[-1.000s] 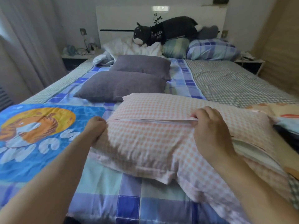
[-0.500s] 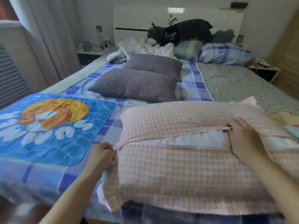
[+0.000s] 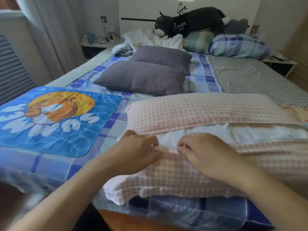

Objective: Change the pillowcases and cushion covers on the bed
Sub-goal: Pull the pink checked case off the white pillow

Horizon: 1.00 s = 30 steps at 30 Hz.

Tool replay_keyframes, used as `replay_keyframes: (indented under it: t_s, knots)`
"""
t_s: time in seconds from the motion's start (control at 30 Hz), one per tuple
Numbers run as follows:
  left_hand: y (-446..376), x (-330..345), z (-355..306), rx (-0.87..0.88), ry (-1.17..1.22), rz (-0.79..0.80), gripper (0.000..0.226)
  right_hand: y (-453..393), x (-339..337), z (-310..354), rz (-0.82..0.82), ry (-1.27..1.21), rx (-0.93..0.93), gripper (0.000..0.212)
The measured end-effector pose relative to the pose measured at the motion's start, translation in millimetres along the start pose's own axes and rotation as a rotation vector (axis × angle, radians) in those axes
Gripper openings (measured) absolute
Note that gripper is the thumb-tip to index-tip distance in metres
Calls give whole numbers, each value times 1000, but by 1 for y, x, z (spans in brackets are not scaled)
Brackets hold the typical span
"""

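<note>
A pillow in a pink-and-white checked pillowcase point(image 3: 205, 112) lies across the near end of the bed. Its envelope opening gapes and shows the white inner pillow point(image 3: 236, 132). My left hand point(image 3: 138, 152) and my right hand point(image 3: 205, 152) rest close together on the near flap's edge, fingers pinching the checked fabric. Two grey cushions point(image 3: 141, 77) lie further up the bed.
A blue mat with a tiger print point(image 3: 50, 120) lies left of the pillow. At the headboard are a black plush cat point(image 3: 188, 22), a white bundle, a green pillow and a blue plaid pillow point(image 3: 236, 47). Bedside tables stand on both sides. The bed's foot edge is right below my arms.
My right hand moved left from the far flap to the near flap edge, and my left hand moved right from the pillow's corner to meet it. The opening shows more white pillow.
</note>
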<state>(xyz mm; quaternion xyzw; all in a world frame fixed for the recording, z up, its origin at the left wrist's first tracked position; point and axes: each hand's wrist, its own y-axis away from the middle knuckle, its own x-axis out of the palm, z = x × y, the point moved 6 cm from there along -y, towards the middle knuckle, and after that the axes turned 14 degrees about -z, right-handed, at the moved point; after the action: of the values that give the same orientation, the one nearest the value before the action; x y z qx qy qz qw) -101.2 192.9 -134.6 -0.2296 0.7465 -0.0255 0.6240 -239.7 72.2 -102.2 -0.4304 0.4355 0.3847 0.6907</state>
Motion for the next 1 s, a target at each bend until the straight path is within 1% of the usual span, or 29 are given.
replay_keyframes:
  t_s: [0.07, 0.1, 0.17, 0.2, 0.23, 0.27, 0.37, 0.4, 0.47, 0.53, 0.57, 0.67, 0.73, 0.77, 0.83, 0.9, 0.93, 0.97, 1.0]
  knots:
    - [36, 3, 10, 43, -51, 99, 36, 20, 3, 0, 110, 24, 8, 21]
    - [56, 7, 16, 54, -87, 147, 33, 27, 3, 0, 108, 87, -1, 18]
    - [87, 21, 19, 73, -149, 177, 28, 28, -3, 3, -16, 203, -26, 14]
    - [94, 26, 15, 89, -170, 177, 25, 23, -5, 9, -75, 248, -59, 20]
    - [95, 29, 8, 104, -167, 151, 22, 17, -5, 18, -110, 276, -122, 28]
    - [94, 29, 0, 115, -150, 102, 18, 9, -3, 31, -112, 277, -200, 33]
    - [87, 22, -14, 133, -104, -18, 18, -1, 25, 72, -66, 256, -500, 29]
    - [87, 21, -15, 125, -104, -21, 20, -2, 42, 77, -15, 287, -551, 28]
    - [90, 26, -16, 127, -146, 25, 23, -5, 72, 76, 51, 397, -571, 33]
    - [97, 35, -17, 148, -159, 79, 22, -10, 88, 68, 99, 494, -515, 49]
    - [99, 36, -17, 158, -158, 80, 20, -12, 93, 64, 95, 545, -497, 51]
    - [105, 36, -14, 148, -134, 73, 17, -17, 94, 58, -42, 535, -515, 36]
    - [112, 37, -8, 126, -115, 73, 17, -22, 80, 47, -150, 522, -613, 15]
    - [116, 39, -5, 118, -113, 88, 18, -27, 63, 36, -240, 521, -648, 10]
    - [126, 51, 1, 102, -129, 125, 29, -41, 6, 11, -427, 497, -627, 10]
    - [125, 60, 4, 121, -124, 105, 53, -53, -42, -10, -548, 508, -558, 9]
    - [117, 58, 4, 83, -11, 71, 59, -53, -50, -13, -547, 502, -569, 11]
    - [104, 51, 5, -12, 150, 11, 55, -49, -45, -11, -508, 472, -625, 15]
    - [91, 43, 12, -144, 324, -58, 46, -39, -33, -6, -459, 417, -696, 18]
